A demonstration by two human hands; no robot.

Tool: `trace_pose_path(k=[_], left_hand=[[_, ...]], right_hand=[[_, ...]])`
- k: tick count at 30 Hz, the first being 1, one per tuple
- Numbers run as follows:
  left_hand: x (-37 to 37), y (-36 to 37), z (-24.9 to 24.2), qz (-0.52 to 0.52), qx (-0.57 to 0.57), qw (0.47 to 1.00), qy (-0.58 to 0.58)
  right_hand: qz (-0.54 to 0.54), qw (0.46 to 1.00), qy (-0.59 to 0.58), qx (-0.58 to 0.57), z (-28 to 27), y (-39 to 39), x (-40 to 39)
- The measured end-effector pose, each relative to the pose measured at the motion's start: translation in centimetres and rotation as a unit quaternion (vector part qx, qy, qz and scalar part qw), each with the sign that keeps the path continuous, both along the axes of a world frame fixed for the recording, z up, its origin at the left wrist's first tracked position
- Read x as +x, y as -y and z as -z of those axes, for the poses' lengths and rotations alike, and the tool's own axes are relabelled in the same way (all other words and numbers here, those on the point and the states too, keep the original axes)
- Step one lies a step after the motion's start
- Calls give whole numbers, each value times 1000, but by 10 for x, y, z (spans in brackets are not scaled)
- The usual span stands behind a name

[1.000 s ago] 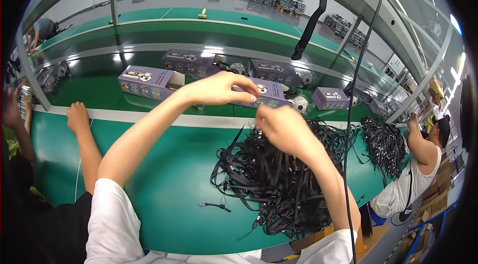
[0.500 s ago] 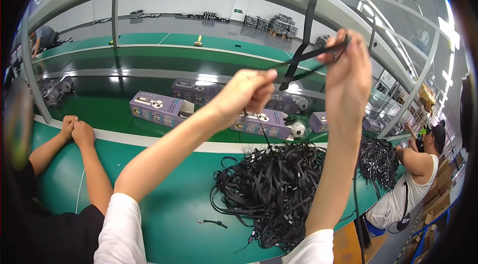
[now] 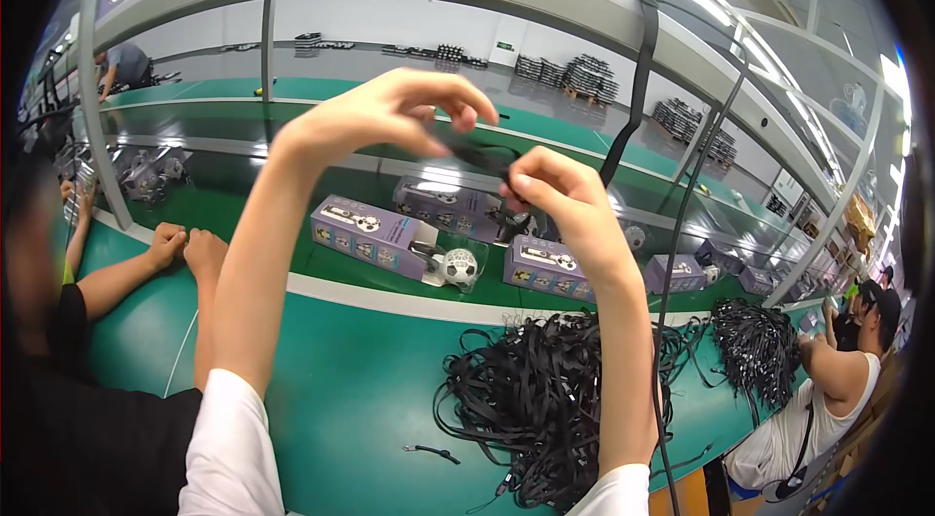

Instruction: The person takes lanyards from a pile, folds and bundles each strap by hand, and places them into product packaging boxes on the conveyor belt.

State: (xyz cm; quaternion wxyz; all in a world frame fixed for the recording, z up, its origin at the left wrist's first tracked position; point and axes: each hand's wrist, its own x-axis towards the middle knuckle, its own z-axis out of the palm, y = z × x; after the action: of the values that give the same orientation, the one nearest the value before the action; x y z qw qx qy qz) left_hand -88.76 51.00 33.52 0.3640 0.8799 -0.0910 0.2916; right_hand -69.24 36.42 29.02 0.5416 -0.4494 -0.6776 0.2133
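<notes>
A black lanyard strap (image 3: 477, 154) is stretched between my hands, blurred by motion, above the boxes on the green conveyor. My left hand (image 3: 385, 112) is raised with bent fingers, the strap running between thumb and fingers. My right hand (image 3: 567, 187), a little lower, pinches the strap's other part between thumb and fingertips. Below my right forearm a tangled heap of black lanyards (image 3: 526, 389) lies on the green table (image 3: 341, 399). One short black cord (image 3: 431, 452) lies apart, left of the heap.
Purple printed boxes (image 3: 365, 234) and a small toy football (image 3: 459, 267) sit on the conveyor behind a pale rail. A black strap (image 3: 638, 78) hangs from the grey frame. Another lanyard heap (image 3: 755, 350) lies right, near a seated person (image 3: 838, 389); another person's hands (image 3: 185, 248) rest left.
My right hand has come down and left, and my left hand has risen and moved left. The strap between them has dropped from its raised position. The view has shifted slightly.
</notes>
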Motion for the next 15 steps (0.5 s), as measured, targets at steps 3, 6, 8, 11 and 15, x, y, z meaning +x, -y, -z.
trace_pose_path(k=[3, 6, 8, 11, 15], left_hand=[[-6, -7, 35, 205, -293, 928, 107], [27, 11, 77, 225, -438, 851, 181], [51, 19, 111, 32, -367, 926, 79], [73, 14, 135, 104, -475, 874, -13], [90, -6, 140, 109, -588, 785, 162]], right_hand=[[72, 984, 154, -46, 0, -10, -8], [90, 973, 203, -66, 0, -25, -22], [81, 987, 138, -20, 1, -38, -17], [133, 986, 78, 66, -16, -33, -4], [128, 989, -34, 67, -8, -15, 23]])
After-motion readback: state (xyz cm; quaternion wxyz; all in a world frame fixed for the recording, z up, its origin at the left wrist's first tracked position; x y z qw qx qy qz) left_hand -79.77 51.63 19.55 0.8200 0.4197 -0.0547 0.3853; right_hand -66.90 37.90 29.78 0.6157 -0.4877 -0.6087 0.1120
